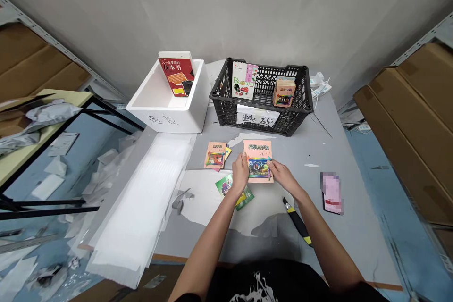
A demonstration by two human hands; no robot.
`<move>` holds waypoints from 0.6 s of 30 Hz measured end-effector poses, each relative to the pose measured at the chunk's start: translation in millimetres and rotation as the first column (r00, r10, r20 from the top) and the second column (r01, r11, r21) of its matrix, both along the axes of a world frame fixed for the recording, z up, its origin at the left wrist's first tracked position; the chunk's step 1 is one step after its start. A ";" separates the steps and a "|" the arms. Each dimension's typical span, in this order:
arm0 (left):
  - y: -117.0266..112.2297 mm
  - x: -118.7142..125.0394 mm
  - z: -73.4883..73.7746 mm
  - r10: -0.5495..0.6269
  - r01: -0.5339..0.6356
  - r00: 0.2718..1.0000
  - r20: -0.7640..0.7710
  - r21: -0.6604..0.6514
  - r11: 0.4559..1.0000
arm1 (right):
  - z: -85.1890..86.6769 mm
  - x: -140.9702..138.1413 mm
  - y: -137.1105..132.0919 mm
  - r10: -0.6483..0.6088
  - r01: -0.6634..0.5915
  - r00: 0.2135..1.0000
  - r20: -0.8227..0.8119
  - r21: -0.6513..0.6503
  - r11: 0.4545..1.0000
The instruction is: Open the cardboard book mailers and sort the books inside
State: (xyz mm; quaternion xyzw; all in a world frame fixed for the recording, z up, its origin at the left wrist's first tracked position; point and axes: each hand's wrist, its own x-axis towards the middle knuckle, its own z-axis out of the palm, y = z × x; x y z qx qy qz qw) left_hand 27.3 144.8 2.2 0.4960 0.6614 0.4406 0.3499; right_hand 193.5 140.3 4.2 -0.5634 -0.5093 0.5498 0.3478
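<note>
Grey work surface [354, 250] carries a pink paperback [257, 148], its lower sides pinched in a narrow grip by the left hand [240, 173] and right hand [281, 175].

Paperback book [257, 148], glossy paper cover; crate [307, 87], smooth black plastic; foam box [166, 120], matt white polystyrene

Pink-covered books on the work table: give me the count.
2: one pink-covered book held between the left hand and right hand; another to its left, over a yellow book. Others may lie hidden beneath.
</note>
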 end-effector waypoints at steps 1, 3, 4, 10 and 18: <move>-1.6 3.3 -0.2 -0.010 0.010 1.000 -0.013 0.000 1.000 | -3.4 -2.8 1.0 -0.049 0.049 0.999 0.000 0.020 0.999; -4.6 9.9 -0.6 -0.021 0.021 0.999 -0.035 0.006 1.000 | -8.0 -9.5 0.8 -0.135 0.138 0.986 -0.098 0.029 0.990; -6.4 12.6 -0.8 -0.025 0.026 0.998 -0.050 0.016 1.000 | -9.5 -12.5 -0.3 -0.176 0.181 0.970 -0.167 0.020 0.983; -21.0 9.9 -0.2 -0.233 0.293 0.938 -0.257 0.227 0.929 | -9.7 -5.5 -8.9 -0.312 0.354 0.903 -0.296 0.100 0.930; -58.3 29.8 12.3 -0.463 0.739 0.643 -0.610 0.334 0.585 | 18.8 -5.7 -5.6 -0.329 0.547 0.750 -0.574 0.258 0.796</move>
